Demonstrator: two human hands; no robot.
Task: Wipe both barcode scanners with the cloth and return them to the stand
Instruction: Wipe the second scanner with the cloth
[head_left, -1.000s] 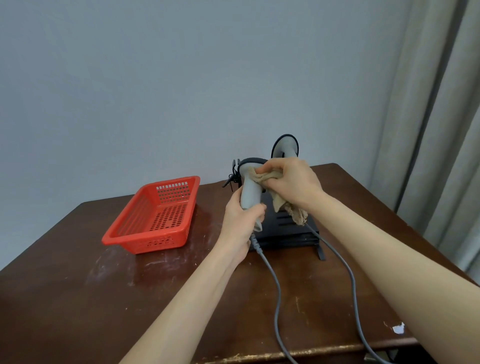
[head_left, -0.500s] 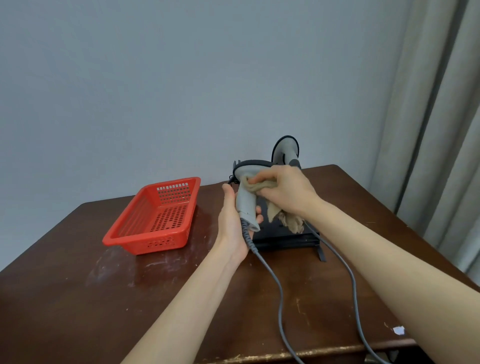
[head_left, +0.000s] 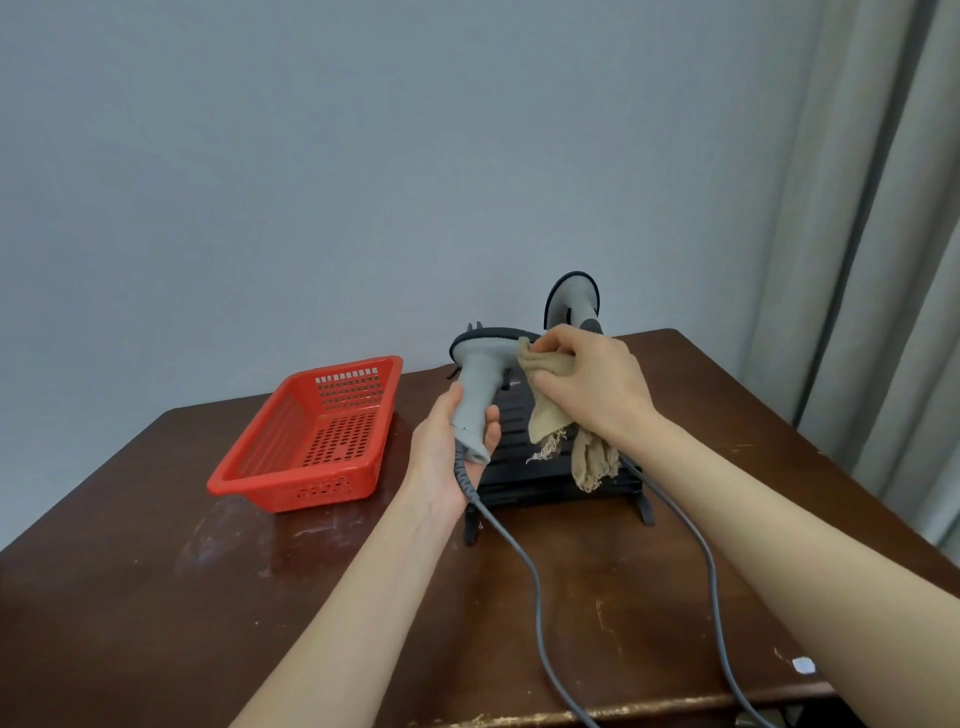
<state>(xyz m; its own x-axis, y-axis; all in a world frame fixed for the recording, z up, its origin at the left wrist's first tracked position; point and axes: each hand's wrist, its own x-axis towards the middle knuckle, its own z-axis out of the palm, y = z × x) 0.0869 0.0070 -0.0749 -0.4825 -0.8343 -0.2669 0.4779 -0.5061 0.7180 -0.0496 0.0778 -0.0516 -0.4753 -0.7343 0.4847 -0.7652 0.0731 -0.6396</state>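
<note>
My left hand (head_left: 447, 452) grips the handle of a grey barcode scanner (head_left: 480, 384), held upright above the table in front of the black stand (head_left: 524, 478). My right hand (head_left: 592, 387) holds a bunched beige cloth (head_left: 545, 400) against the right side of that scanner's head; frayed ends of the cloth hang down over the stand. A second grey scanner (head_left: 571, 301) sits upright at the back of the stand, partly hidden behind my right hand. Both scanners' grey cables (head_left: 535, 587) run toward the table's front edge.
A red perforated plastic basket (head_left: 311, 441) stands left of the stand on the dark wooden table (head_left: 156, 597). Grey curtains (head_left: 883, 260) hang at the right. A small white scrap (head_left: 803, 665) lies near the front right edge.
My left hand has turned the scanner and slid lower on its handle. My right hand moved the cloth from the top of the head to its right side.
</note>
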